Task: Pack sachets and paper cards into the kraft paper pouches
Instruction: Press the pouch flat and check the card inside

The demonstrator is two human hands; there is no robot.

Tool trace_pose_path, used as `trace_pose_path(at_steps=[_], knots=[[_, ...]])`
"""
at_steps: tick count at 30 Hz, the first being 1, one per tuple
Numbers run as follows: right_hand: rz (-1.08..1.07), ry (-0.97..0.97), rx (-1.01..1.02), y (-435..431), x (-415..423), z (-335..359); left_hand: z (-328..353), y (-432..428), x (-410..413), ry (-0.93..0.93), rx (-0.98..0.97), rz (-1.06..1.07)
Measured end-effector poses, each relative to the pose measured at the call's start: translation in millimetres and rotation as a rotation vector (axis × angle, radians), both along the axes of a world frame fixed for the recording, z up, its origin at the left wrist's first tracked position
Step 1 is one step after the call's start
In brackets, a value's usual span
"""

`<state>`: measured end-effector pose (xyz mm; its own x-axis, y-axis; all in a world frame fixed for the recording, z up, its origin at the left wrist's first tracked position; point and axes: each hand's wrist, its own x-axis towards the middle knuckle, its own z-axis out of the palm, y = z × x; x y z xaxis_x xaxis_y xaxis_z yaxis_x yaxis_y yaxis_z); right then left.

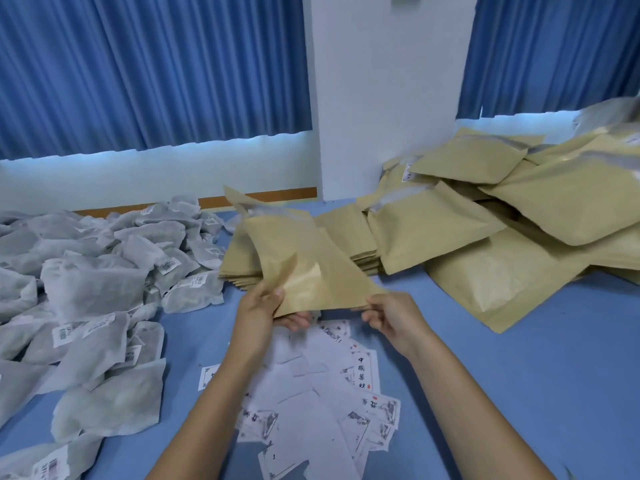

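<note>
Head view: pouch [298, 258] long axis leans away-left.

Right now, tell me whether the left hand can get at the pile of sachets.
Probably not yet: the left hand grips the kraft pouch. The sachets lie on the table to its left, nothing between, once it lets go.

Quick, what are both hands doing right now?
Left hand: gripping the kraft pouch by its near edge.
Right hand: pinching the same pouch's corner.
</note>
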<state>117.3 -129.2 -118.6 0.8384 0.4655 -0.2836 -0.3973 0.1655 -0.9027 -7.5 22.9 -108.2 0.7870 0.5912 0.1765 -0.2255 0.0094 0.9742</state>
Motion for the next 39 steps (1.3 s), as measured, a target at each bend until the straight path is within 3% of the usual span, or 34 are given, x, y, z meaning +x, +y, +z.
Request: trace_pose_path(at_steps=[7, 12, 16, 21, 24, 25, 26, 29, 31, 32, 34, 39], knots=[[-0.299, -0.195, 0.165, -47.2, 24.5, 26.4, 22.8, -21.0, 51.3, -0.022, 0.114, -0.188], [-0.576, -0.163, 0.326, -95.4, 52.8, 42.7, 45.1, -68.0, 106.8, 0.009, 0.111, -0.326], [-0.719, -0.122, 0.37, -125.7, 84.8, 47.4, 57.0, -111.9, 156.8, 0.11, 0.08, -0.321], [-0.866, -0.054, 0.523, -146.7, 130.3, 73.3, 89.1, -151.2, 209.2, 0.077, -0.159, -0.355], [-0.767, -0.05, 0.847, -145.7, 151.6, 88.7, 119.6, -156.1, 233.9, -0.048, -0.471, -0.529], [-0.701, -0.045, 0.847, -144.2, 161.2, 90.7, 122.5, -155.3, 239.6, -0.053, -0.427, -0.542], [-0.656, -0.038, 0.79, -140.6, 165.0, 89.4, 118.7, -152.3, 244.7, -0.011, -0.245, -0.507], [-0.493, -0.033, 0.587, -130.6, 165.3, 75.7, 80.7, -128.7, 243.3, 0.258, 0.699, -0.114], [-0.379, -0.08, 0.464, -118.8, 155.5, 60.5, 46.3, -102.9, 234.7, 0.47, 1.118, 0.129], [-0.338, -0.099, 0.416, -112.2, 149.8, 50.9, 31.6, -88.6, 227.6, 0.649, 1.213, 0.196], [-0.284, -0.13, 0.361, -98.6, 135.3, 33.2, 9.1, -64.1, 211.0, 0.939, 1.202, 0.173], [-0.172, -0.176, 0.287, -56.1, 101.3, 12.7, -10.5, -28.6, 170.9, 0.879, 1.535, 0.166]])
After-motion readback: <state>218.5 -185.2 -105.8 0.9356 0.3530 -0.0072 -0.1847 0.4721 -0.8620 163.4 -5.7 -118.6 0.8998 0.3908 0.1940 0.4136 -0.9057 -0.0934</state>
